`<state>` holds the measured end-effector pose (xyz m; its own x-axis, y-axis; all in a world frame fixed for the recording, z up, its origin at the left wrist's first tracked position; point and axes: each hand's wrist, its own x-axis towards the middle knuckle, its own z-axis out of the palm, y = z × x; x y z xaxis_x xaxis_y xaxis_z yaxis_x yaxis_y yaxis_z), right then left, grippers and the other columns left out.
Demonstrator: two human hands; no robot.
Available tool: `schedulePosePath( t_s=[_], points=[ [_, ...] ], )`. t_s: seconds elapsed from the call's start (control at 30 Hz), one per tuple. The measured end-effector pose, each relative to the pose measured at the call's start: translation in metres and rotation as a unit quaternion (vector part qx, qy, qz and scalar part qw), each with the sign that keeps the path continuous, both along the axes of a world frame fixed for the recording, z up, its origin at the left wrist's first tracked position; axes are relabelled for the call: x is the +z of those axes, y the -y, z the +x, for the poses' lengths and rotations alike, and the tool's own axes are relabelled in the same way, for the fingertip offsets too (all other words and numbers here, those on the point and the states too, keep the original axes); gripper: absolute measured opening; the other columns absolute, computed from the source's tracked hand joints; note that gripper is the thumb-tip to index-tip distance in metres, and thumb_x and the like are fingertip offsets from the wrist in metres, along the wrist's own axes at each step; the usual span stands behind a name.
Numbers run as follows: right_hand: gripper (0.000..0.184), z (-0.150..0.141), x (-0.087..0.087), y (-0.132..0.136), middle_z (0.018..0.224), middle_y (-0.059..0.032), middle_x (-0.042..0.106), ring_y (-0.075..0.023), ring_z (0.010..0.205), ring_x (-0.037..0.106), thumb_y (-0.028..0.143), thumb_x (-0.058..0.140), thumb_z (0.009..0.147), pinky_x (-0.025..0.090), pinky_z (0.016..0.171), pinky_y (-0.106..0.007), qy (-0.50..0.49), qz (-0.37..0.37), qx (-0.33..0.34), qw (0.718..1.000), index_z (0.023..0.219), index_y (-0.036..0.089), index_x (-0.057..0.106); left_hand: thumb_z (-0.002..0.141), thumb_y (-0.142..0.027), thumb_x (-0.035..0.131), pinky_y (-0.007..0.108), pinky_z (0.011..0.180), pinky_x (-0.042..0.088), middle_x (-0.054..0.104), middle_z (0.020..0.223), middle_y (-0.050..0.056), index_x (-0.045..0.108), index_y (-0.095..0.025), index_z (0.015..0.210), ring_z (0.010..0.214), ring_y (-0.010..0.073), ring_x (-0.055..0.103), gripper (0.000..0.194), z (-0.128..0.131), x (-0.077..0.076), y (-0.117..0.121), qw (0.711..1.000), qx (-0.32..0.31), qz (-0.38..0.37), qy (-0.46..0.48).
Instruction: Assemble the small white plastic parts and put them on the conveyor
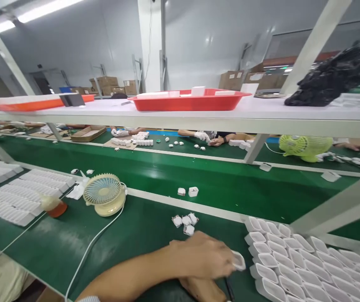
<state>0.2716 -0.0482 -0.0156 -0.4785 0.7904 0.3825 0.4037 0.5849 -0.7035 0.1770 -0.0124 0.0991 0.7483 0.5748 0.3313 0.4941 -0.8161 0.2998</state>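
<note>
My left hand (206,256) reaches across the green bench from the lower left, its fingers closed on a white plastic housing (239,261), an open hollow shell. Beneath it lies my right hand (201,288), mostly covered, its fingers hidden; a dark cord or band shows near its wrist. Just beyond my hands sits a small cluster of white parts (186,220). Right of them stand rows of white hollow housings (269,261), openings facing me. On the green belt rest a small white part (181,191) and one open white housing (193,191).
A cream fan (104,195) with a white cable stands left, near a bottle with orange liquid (54,205) and rows of white housings (25,193). A shelf holding a red tray (189,100) spans above. Co-workers' hands (202,136) work across the belt, near a green fan (305,147).
</note>
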Motion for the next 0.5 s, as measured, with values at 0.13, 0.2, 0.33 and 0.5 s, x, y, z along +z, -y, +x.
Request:
schedulePosePath(
  t_s=[0.13, 0.2, 0.33, 0.5],
  points=[
    [0.038, -0.008, 0.022, -0.002, 0.128, -0.0118, 0.073, -0.0309, 0.118, 0.07, 0.018, 0.055, 0.095, 0.059, 0.103, -0.046, 0.031, 0.045, 0.054, 0.997, 0.128, 0.023, 0.073, 0.097, -0.029, 0.059, 0.026, 0.068, 0.049, 0.077, 0.088, 0.005, 0.07, -0.021, 0.087, 0.08, 0.022, 0.073, 0.017, -0.095, 0.012, -0.016, 0.979, 0.192, -0.064, -0.027],
    [0.042, -0.012, 0.034, -0.006, 0.132, -0.0113, 0.07, -0.0291, 0.121, 0.069, 0.015, 0.05, 0.098, 0.058, 0.104, -0.047, 0.036, 0.065, 0.048, 0.996, 0.135, 0.028, 0.068, 0.098, -0.028, 0.055, 0.027, 0.067, 0.047, 0.074, 0.087, 0.006, 0.069, -0.02, 0.085, 0.078, 0.022, 0.07, 0.021, -0.136, 0.008, -0.014, 0.964, 0.254, -0.08, -0.019],
    [0.04, -0.009, 0.054, -0.029, 0.135, -0.0124, 0.067, -0.0283, 0.126, 0.065, 0.021, 0.046, 0.104, 0.055, 0.109, -0.049, 0.031, 0.1, -0.025, 0.994, 0.14, 0.027, 0.061, 0.098, -0.025, 0.051, 0.027, 0.064, 0.043, 0.069, 0.081, 0.005, 0.065, -0.02, 0.082, 0.071, 0.021, 0.065, 0.022, -0.182, -0.011, -0.002, 0.96, 0.255, -0.116, 0.012],
    [0.041, -0.003, 0.074, -0.084, 0.147, -0.0149, 0.057, -0.0257, 0.134, 0.059, 0.014, 0.045, 0.097, 0.051, 0.112, -0.041, 0.186, 0.058, -0.115, 0.974, 0.135, 0.016, 0.061, 0.093, -0.032, 0.061, 0.028, 0.069, 0.047, 0.065, 0.088, 0.001, 0.066, -0.023, 0.089, 0.074, 0.0192, 0.063, 0.011, -0.196, -0.032, 0.003, 0.946, 0.256, -0.182, 0.085]
  ],
)
